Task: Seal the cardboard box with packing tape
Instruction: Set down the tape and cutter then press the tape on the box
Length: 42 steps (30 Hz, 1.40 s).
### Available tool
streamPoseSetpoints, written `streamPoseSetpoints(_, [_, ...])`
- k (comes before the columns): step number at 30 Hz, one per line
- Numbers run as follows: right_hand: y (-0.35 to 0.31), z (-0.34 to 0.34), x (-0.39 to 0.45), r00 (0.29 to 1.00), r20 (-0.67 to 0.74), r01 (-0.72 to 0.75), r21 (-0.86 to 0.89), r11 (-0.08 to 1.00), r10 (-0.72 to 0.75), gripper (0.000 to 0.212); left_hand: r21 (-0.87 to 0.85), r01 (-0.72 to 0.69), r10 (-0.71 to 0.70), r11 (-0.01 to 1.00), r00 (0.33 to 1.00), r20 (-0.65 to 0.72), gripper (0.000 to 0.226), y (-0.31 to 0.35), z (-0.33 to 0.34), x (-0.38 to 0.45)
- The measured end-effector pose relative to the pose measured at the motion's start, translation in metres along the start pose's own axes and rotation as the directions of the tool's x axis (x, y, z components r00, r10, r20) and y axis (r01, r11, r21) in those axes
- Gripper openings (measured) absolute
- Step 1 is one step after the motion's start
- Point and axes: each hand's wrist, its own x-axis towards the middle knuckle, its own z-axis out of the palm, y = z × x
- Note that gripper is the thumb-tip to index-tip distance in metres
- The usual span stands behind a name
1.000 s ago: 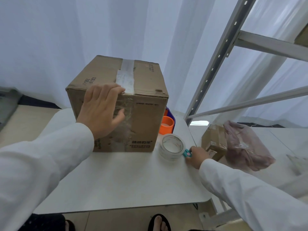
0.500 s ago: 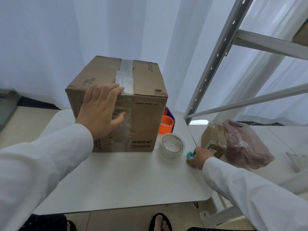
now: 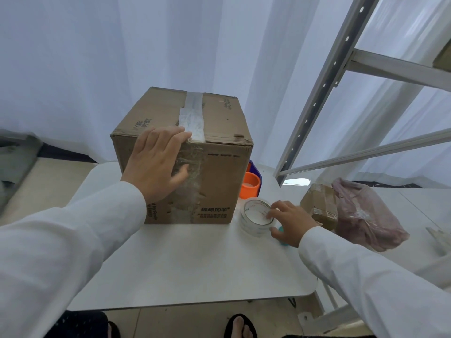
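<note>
Though already taped across the top seam and down the front face, cardboard box (image 3: 214, 132) on the counter (image 3: 195, 264) probably wants another strip or a final press. Left hand (image 3: 156, 164) flat on the front face, fingers (image 3: 170, 137) straight and together at the top edge. Right hand (image 3: 290, 223) beside the box, fingers curled on the clear tape roll (image 3: 256, 220). Count: one big box, one clear roll, one orange roll (image 3: 249, 188), one small box (image 3: 319, 203), one pink bag (image 3: 366, 213).
</note>
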Motion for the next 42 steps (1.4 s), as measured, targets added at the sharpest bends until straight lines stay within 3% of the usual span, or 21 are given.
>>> streamPoseSetpoints(6, [0.006, 0.003, -0.003, 0.998, 0.046, -0.031, -0.019, 0.999, 0.032, 0.042, 0.009, -0.021, 0.021, 1.0, 1.0, -0.009, 0.063, -0.005, -0.002, -0.001])
streamPoseSetpoints(9, [0.006, -0.004, -0.005, 0.997, 0.074, -0.037, 0.04, 0.999, 0.034, 0.054, 0.076, -0.047, 0.048, 0.996, 0.999, -0.008, 0.079, -0.008, 0.002, -0.002])
streamPoseSetpoints(12, [-0.012, -0.032, 0.002, 0.987, -0.155, -0.026, 0.121, 0.992, 0.045, 0.074, 0.137, -0.054, 0.053, 0.989, 0.998, 0.017, 0.1, -0.01, 0.007, -0.004])
streamPoseSetpoints(14, [-0.038, -0.061, 0.012, 0.891, -0.45, 0.037, 0.196, 0.98, 0.057, 0.076, 0.177, -0.075, 0.074, 0.981, 0.997, 0.013, 0.106, -0.011, 0.009, -0.004])
streamPoseSetpoints(16, [-0.071, -0.091, 0.022, 0.708, -0.706, 0.216, 0.191, 0.957, -0.019, 0.071, 0.205, -0.096, 0.097, 0.974, 0.995, 0.006, 0.108, -0.012, 0.01, -0.004])
streamPoseSetpoints(18, [-0.103, -0.106, 0.034, 0.56, -0.817, 0.334, 0.073, 0.94, -0.136, 0.065, 0.216, -0.109, 0.112, 0.97, 0.994, 0.001, 0.107, -0.013, 0.01, -0.005])
streamPoseSetpoints(19, [-0.117, -0.108, 0.04, 0.537, -0.821, 0.35, 0.009, 0.937, -0.193, 0.064, 0.222, -0.112, 0.115, 0.968, 0.993, 0.0, 0.107, -0.013, 0.01, -0.005])
streamPoseSetpoints(24, [-0.134, -0.074, 0.064, 0.597, -0.749, 0.249, -0.168, 0.954, -0.288, 0.071, 0.236, -0.129, 0.138, 0.963, 0.99, -0.025, 0.1, -0.014, 0.013, -0.007])
streamPoseSetpoints(29, [-0.133, -0.064, 0.068, 0.562, -0.774, 0.222, -0.197, 0.955, -0.29, 0.08, 0.228, -0.143, 0.156, 0.963, 0.987, -0.039, 0.092, -0.015, 0.013, -0.008])
streamPoseSetpoints(35, [-0.14, -0.065, 0.065, 0.609, -0.755, 0.155, -0.186, 0.97, -0.242, 0.095, 0.233, -0.147, 0.155, 0.961, 0.988, -0.013, 0.09, -0.016, 0.011, -0.007])
streamPoseSetpoints(42, [-0.147, -0.069, 0.059, 0.634, -0.745, 0.1, -0.189, 0.977, -0.209, 0.093, 0.192, -0.14, 0.147, 0.971, 0.989, -0.022, 0.08, -0.014, 0.004, -0.01])
